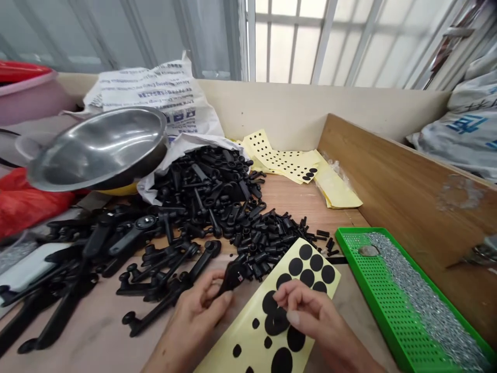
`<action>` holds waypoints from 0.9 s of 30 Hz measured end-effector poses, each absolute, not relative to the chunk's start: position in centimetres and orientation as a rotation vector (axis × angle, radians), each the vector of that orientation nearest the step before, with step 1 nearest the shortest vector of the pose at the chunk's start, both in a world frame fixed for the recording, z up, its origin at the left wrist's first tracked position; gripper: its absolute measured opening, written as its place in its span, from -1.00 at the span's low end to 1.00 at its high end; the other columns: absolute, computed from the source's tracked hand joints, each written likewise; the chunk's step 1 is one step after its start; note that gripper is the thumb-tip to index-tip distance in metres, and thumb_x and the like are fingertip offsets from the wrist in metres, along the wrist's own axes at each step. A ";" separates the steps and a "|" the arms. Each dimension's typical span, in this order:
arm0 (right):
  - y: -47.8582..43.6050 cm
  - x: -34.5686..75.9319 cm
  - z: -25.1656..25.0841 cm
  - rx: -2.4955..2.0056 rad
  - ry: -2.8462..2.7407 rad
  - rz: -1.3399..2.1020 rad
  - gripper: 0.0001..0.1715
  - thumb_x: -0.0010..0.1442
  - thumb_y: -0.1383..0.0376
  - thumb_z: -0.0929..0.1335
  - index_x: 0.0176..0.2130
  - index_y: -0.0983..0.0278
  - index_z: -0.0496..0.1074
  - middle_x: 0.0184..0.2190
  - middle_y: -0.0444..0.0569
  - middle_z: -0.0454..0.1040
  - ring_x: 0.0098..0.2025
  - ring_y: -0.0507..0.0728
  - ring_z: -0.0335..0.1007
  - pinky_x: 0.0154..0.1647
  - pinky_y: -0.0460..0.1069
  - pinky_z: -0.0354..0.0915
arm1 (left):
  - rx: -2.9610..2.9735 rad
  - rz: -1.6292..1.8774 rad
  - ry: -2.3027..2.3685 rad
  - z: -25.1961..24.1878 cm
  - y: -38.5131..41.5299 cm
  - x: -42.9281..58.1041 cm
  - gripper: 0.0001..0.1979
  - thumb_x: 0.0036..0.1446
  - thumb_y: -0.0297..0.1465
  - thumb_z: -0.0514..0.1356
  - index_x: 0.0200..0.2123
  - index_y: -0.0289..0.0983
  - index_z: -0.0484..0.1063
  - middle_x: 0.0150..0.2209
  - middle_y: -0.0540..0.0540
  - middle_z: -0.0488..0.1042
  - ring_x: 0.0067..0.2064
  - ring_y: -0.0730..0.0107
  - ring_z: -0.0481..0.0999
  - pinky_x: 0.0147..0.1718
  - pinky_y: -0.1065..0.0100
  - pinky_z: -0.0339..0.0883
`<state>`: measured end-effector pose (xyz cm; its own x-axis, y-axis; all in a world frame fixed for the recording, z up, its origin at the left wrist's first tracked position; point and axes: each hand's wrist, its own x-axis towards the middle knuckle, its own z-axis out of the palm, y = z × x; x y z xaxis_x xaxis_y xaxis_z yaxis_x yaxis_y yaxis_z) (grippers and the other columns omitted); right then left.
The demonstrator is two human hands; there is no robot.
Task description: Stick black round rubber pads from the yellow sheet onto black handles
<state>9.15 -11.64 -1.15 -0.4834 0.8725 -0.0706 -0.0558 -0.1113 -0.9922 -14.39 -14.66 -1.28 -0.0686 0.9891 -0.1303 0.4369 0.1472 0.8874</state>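
My left hand [194, 311] is closed round a black plastic crank handle [233, 274], whose rounded head sticks out past the fingers towards the sheet. Below it, a yellow backing sheet [233, 352] of black round stickers lies slanted on the table, some spots showing bare. My right hand [314, 313] is over the sheet, thumb and fingertips pinched at the edge of a black round sticker [276, 322] that looks partly lifted. Several finished-looking black crank handles [155, 282] lie left of my left hand.
A heap of black plastic arms [209, 181] spills from a white sack [155, 98], with small black knobs [267, 233] in front. A steel bowl [104, 150] stands left. On the right are a green tray [373, 300] of small metal pieces and a wooden board [407, 191]. More sticker sheets [279, 160] lie behind.
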 end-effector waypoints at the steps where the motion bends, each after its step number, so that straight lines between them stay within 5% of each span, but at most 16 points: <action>1: -11.6 9.0 -0.9 -0.938 -1.413 1.714 -0.77 -0.02 0.19 0.37 -0.53 0.27 0.29 -0.22 0.05 0.40 -0.17 0.18 0.32 -0.17 0.03 0.27 | 1.147 0.862 1.487 -1.1 -15.0 -13.4 -0.70 0.09 -0.22 0.12 -0.13 -0.22 0.28 -0.41 -0.01 0.53 -0.53 0.40 0.47 -0.55 0.43 0.25; 6: -11.5 7.9 -0.6 -0.941 -1.307 1.831 -0.80 -0.05 0.23 0.38 -0.54 0.27 0.30 -0.23 0.00 0.37 -0.24 0.12 0.30 -0.26 -0.03 0.25 | 0.803 0.817 1.204 -0.6 -15.8 -10.3 -0.73 -0.05 -0.22 0.21 -0.34 -0.26 0.28 -0.56 0.07 0.43 -0.66 0.56 0.33 -0.63 0.53 0.01; 9: -11.5 7.7 -1.0 -0.946 -1.251 1.853 -0.79 -0.05 0.25 0.38 -0.55 0.28 0.28 -0.27 -0.03 0.35 -0.29 0.09 0.28 -0.31 -0.06 0.21 | 0.812 0.784 1.227 -0.7 -15.8 -10.1 -0.70 -0.04 -0.24 0.18 -0.24 -0.25 0.26 -0.55 0.06 0.46 -0.70 0.57 0.32 -0.67 0.54 -0.03; 13: -11.4 7.7 -1.4 -0.955 -1.239 1.861 -0.83 -0.03 0.30 0.36 -0.55 0.29 0.28 -0.26 -0.03 0.35 -0.27 0.09 0.26 -0.28 -0.07 0.18 | 0.821 0.761 1.199 -0.9 -15.9 -10.2 -0.50 -0.04 -0.27 0.18 0.00 -0.24 0.20 -0.37 -0.04 0.54 -0.70 0.57 0.35 -0.68 0.52 0.02; 27: -11.2 7.2 -1.5 -0.953 -1.157 1.935 -0.84 -0.08 0.32 0.39 -0.56 0.31 0.30 -0.32 -0.03 0.38 -0.30 0.09 0.23 -0.29 -0.06 0.12 | 0.747 0.768 1.173 -1.7 -16.1 -10.3 -0.50 -0.12 -0.33 0.22 -0.04 -0.32 0.35 -0.27 -0.10 0.56 -0.67 0.58 0.37 -0.59 0.47 0.15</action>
<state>7.21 -11.18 -1.47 -0.5006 0.8311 -0.2423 -0.1798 -0.3736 -0.9100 -10.33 -16.11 -1.70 0.2072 0.8365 -0.5072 -0.1301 0.5374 0.8332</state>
